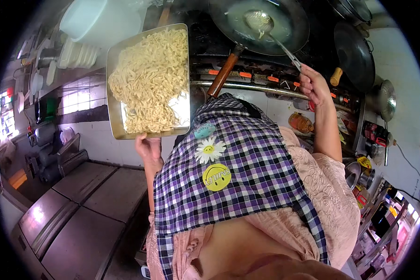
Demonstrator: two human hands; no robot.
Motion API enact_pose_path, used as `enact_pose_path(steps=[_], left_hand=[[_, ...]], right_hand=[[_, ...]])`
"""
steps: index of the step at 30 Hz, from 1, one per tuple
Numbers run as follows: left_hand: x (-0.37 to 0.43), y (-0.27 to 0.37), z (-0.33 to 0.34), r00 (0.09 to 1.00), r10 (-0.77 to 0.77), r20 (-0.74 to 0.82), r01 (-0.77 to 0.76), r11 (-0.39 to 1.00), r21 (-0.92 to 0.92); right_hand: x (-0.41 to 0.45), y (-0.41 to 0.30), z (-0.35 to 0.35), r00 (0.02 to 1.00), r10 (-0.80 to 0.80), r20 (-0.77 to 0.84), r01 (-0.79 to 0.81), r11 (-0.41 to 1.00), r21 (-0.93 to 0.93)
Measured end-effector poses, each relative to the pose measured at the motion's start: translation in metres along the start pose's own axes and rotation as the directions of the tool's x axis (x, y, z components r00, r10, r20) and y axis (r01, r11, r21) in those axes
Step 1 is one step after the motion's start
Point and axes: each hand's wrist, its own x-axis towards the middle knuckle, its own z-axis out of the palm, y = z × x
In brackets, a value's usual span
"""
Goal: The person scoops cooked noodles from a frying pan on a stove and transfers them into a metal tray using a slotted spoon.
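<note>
My left hand [149, 148] grips the near edge of a rectangular metal tray [113, 120], its fingers partly hidden beneath. Flat noodles [150, 77] fill most of the tray, with bare shiny metal showing near its right edge. My right hand [314, 84] is closed around the handle of a metal strainer ladle [258, 21]. The ladle's bowl is over or in cloudy liquid inside a wok [227, 29], with a few noodle pieces on it. The wok stands on the stove, and its wooden handle [224, 74] points towards me.
A metal rail [255, 88] runs along the stove's front. A second wok [355, 57] hangs or leans at right, near a perforated skimmer [387, 100]. A white plastic tub [82, 19] and stacked plastic containers [77, 54] stand upper left. A bottle [300, 122] lies below the stove.
</note>
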Motion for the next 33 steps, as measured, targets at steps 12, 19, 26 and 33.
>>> enact_pose_path(steps=[12,19,26,33], left_hand=[[-0.001,0.0,0.005,0.999,0.013,0.044,-0.012,1.0,-0.028],[0.002,-0.001,-0.003,0.997,0.009,0.082,-0.004,0.998,-0.061],[-0.003,-0.001,0.003,0.998,0.012,0.068,-0.01,0.999,-0.038],[-0.003,-0.003,0.003,0.999,0.013,0.038,-0.01,0.998,-0.063]], right_hand=[[0.059,-0.028,-0.017,0.839,-0.529,-0.131,0.185,0.503,-0.844],[0.083,0.0,-0.017,0.712,-0.701,-0.025,-0.046,-0.012,-0.999],[0.068,0.015,0.011,0.977,-0.173,-0.128,0.114,0.919,-0.377],[0.062,0.012,0.034,1.0,0.017,-0.024,-0.019,0.995,-0.102]])
